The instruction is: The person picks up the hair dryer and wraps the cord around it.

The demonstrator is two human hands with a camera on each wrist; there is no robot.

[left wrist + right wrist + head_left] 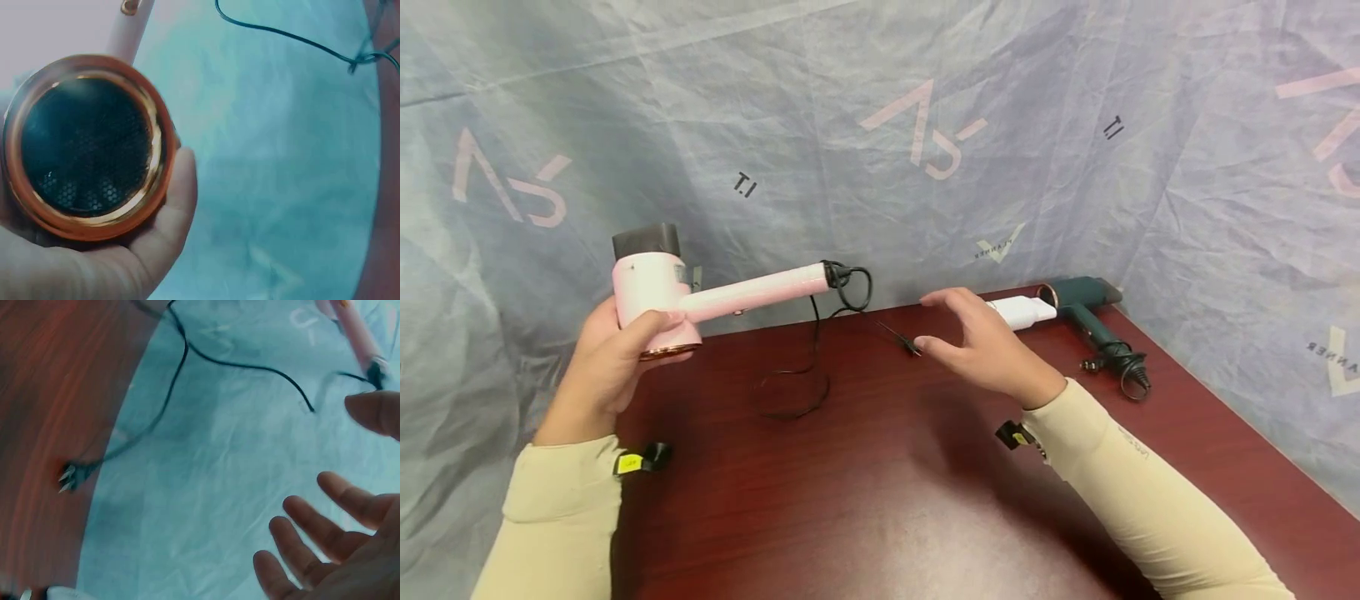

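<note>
A pink hair dryer with a black nozzle is held above the table's left side by my left hand, which grips its barrel. Its handle points right, and a looped black cord hangs from the handle's end. In the left wrist view, the gold-rimmed rear grille faces the camera, with fingers curled round the barrel. My right hand hovers over the table with fingers spread, holding nothing. Near its thumb in the head view is the cord's plug; the right wrist view shows the plug's metal prongs, apart from the hand.
At the back right, a white object lies partly hidden behind my right hand. Beside it rests a dark green hair dryer with its cord wrapped around the handle. A grey cloth backdrop hangs behind the dark red table.
</note>
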